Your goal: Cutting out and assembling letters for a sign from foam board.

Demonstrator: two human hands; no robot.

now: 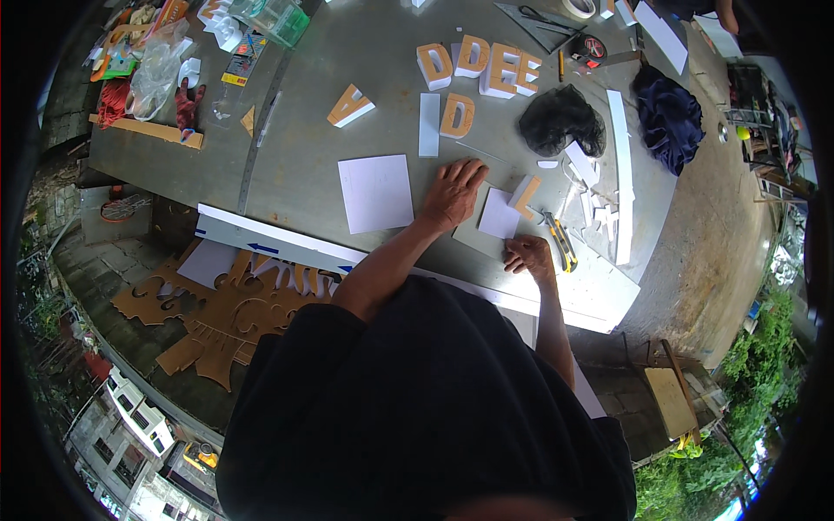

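Observation:
My left hand (452,195) lies palm down on the grey metal table, fingers forward, beside a grey board lying there. A small white square piece (499,214) sits on that board, to the right of this hand. Against its upper right edge stands a white-sided, tan-faced block letter (525,194). Close to the square's near corner is my right hand (530,256), its fingers curled together; what they pinch, if anything, is hidden. A yellow and black utility knife (560,242) lies just right of that hand. Left of my left hand rests a larger white square sheet (375,193).
More block letters (473,56) stand farther back, near a black mesh bundle (563,122). A tape measure (591,50) and a set square (537,28) lie at the far side. White strips (620,174) and offcuts cover the right. Dark blue cloth (669,117) hangs at the right edge.

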